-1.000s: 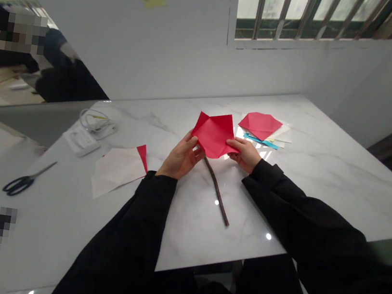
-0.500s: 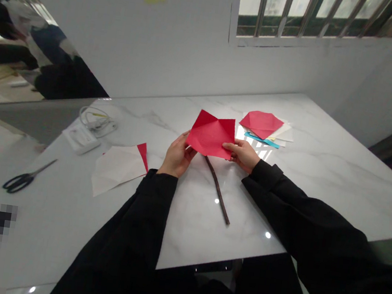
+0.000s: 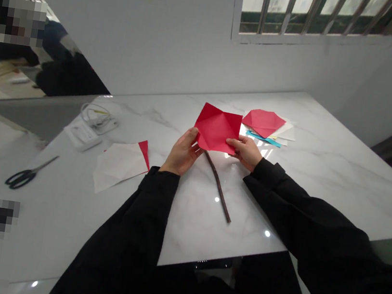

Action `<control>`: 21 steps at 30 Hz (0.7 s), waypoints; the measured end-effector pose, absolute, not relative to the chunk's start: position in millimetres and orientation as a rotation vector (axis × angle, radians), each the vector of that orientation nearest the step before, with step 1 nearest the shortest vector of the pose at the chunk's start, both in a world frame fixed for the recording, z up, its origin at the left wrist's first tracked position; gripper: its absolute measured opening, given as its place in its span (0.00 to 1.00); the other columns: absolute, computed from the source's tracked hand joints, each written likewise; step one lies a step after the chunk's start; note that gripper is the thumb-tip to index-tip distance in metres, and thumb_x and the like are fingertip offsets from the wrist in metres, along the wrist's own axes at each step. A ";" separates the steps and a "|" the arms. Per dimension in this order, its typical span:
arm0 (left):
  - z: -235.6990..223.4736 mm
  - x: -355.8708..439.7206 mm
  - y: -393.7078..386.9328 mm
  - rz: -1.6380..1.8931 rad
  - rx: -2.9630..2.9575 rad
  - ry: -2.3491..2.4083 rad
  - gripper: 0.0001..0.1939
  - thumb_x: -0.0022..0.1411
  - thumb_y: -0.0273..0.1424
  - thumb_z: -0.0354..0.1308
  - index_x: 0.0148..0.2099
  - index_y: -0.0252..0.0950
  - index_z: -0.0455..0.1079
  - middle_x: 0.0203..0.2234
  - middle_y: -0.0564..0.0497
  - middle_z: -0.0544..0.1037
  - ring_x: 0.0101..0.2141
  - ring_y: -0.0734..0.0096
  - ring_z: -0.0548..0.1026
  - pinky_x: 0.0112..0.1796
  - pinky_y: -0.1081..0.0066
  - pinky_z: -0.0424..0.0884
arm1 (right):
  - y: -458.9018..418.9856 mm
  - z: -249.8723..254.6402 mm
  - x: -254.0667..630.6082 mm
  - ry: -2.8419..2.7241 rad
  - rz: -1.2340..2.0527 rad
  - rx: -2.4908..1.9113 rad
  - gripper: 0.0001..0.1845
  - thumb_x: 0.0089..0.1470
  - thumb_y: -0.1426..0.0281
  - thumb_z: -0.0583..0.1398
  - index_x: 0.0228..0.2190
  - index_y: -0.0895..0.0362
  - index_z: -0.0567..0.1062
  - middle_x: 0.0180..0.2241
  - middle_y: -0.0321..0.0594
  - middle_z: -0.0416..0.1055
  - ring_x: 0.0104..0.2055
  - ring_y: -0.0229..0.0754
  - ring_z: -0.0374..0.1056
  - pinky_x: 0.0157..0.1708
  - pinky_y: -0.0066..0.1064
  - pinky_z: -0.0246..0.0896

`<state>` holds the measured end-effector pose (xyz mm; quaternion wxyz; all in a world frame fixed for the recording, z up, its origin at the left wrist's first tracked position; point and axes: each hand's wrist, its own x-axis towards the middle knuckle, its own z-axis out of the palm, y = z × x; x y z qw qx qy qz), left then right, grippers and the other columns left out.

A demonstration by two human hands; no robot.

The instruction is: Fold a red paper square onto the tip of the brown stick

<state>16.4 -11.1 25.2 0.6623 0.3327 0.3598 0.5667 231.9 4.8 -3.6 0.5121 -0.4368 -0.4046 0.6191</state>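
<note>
Both my hands hold up a creased square of red origami paper (image 3: 217,128) above the white marble table (image 3: 322,184). My left hand (image 3: 182,152) pinches its lower left corner, and my right hand (image 3: 244,153) grips its lower right edge. A thin brown stick (image 3: 218,187) lies on the table just below the paper, untouched and close to my left hand. Beyond my right hand lies a folded pinkish-red paper (image 3: 263,123) on white sheets, with a blue paper strip (image 3: 263,139) partly beneath it.
Left of my hands lie a white sheet with a red corner (image 3: 118,166), black-handled scissors (image 3: 24,178), and a white box (image 3: 82,135) with a coiled cable (image 3: 98,118). A tall mirror (image 3: 41,52) stands at the left, and a barred window (image 3: 309,12) is behind.
The red paper has opened out from a notched shape with raised points into a flatter square. Both hands have stayed on it, and the stick has not moved.
</note>
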 end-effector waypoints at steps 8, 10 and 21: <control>20.0 13.1 -4.1 1.351 0.643 0.899 0.13 0.63 0.36 0.76 0.47 0.41 0.79 0.40 0.51 0.84 0.37 0.70 0.81 0.39 0.74 0.76 | 4.1 -3.8 231.8 -1.014 1.480 -1.013 0.15 0.45 0.64 0.76 0.33 0.57 0.80 0.26 0.36 0.75 0.24 0.35 0.65 0.24 0.26 0.62; 20.5 13.5 -3.2 1.351 0.644 0.871 0.13 0.65 0.39 0.75 0.47 0.39 0.79 0.41 0.50 0.84 0.37 0.70 0.81 0.38 0.74 0.76 | 4.1 -3.2 231.6 -0.996 1.488 -0.999 0.15 0.46 0.65 0.75 0.33 0.57 0.79 0.25 0.35 0.74 0.24 0.34 0.64 0.23 0.25 0.62; 29.2 9.2 -9.3 1.173 0.791 0.772 0.29 0.64 0.55 0.69 0.54 0.38 0.78 0.47 0.43 0.85 0.41 0.62 0.83 0.39 0.68 0.80 | 8.6 -3.9 234.3 -1.013 1.431 -1.010 0.16 0.45 0.63 0.74 0.33 0.58 0.79 0.24 0.33 0.73 0.22 0.32 0.63 0.23 0.23 0.62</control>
